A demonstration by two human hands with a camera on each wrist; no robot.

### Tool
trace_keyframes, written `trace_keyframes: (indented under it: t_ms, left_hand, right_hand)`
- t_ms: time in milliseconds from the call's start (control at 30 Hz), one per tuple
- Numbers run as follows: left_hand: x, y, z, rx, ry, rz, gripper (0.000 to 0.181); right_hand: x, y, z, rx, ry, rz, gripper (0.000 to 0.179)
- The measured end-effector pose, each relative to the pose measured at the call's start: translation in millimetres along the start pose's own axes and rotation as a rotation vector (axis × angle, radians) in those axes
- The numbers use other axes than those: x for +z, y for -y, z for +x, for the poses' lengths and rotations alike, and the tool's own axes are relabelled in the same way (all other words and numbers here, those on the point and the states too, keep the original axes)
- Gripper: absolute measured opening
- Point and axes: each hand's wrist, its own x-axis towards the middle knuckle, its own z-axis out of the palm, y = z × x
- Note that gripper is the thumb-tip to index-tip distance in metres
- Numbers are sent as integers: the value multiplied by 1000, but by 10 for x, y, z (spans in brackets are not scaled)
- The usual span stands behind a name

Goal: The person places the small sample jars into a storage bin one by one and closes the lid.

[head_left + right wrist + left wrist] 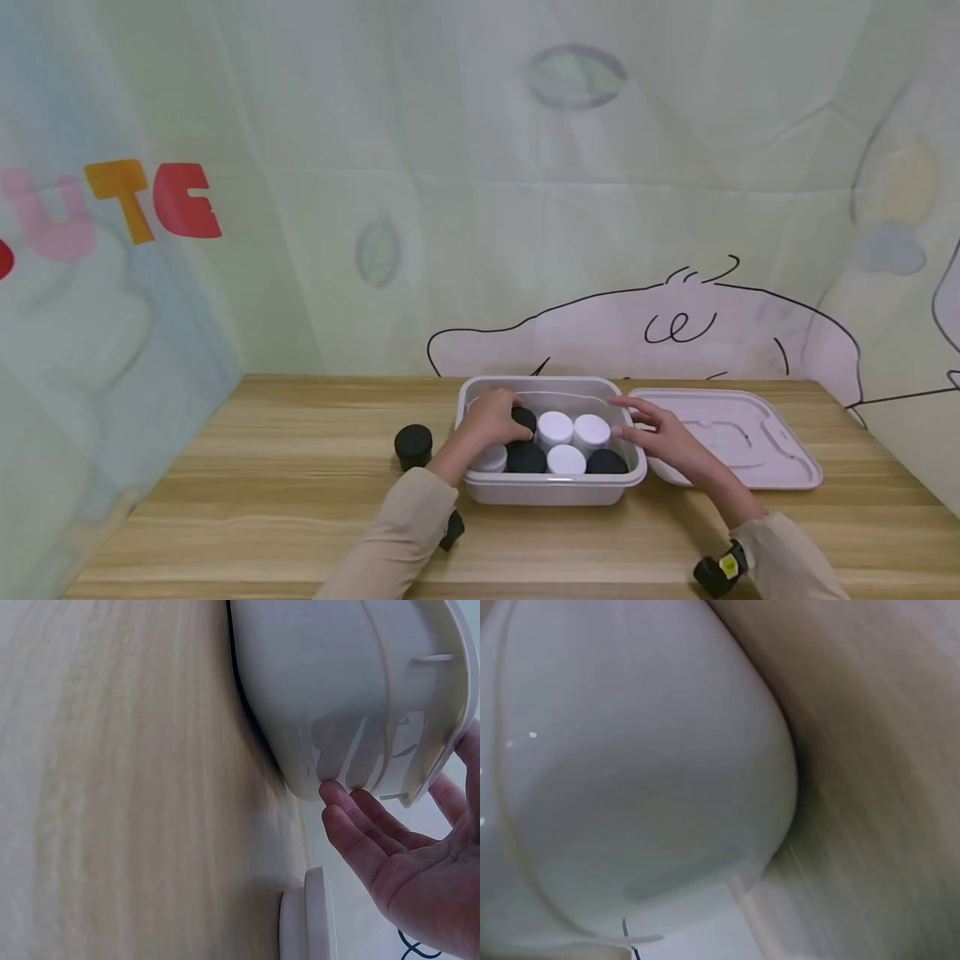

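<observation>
Several small round jars with white or black lids stand in a white plastic bin in the head view. Reaching over the bin's left wall, my left hand grips a black-lidded jar at the back left with thumb and fingers. A white-lidded jar stands beside it. At the right rim is my right hand, its fingers extended. In the right wrist view, some of its fingers lie against the bin's outer wall while others reach over the rim. The left wrist view is mostly filled by the bin's side.
A black-lidded jar stands on the wooden table, left of the bin. The bin's white lid lies flat at the right, close beside the bin. A printed cloth backdrop hangs behind the table and along its left side.
</observation>
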Motion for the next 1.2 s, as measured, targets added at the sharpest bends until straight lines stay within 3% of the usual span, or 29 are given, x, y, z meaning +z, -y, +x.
trace_keyframes:
  t_ms: [367, 500, 700, 967, 1200]
  left_hand:
    - [-30, -20, -13, -13, 72, 7, 45]
    - [-101, -29, -47, -16, 80, -107, 45]
    - [-338, -3, -163, -41, 35, -264, 46]
    - [-601, 216, -321, -36, -60, -357, 46]
    - [-795, 513, -509, -89, -100, -410, 47]
  right_hand:
    - [6, -2, 8, 4, 1, -13, 54]
    - [7, -4, 12, 5, 3, -14, 54]
    - [5, 10, 4, 3, 6, -12, 54]
    - [10, 14, -1, 6, 8, -9, 54]
    - [10, 30, -5, 7, 3, -20, 55]
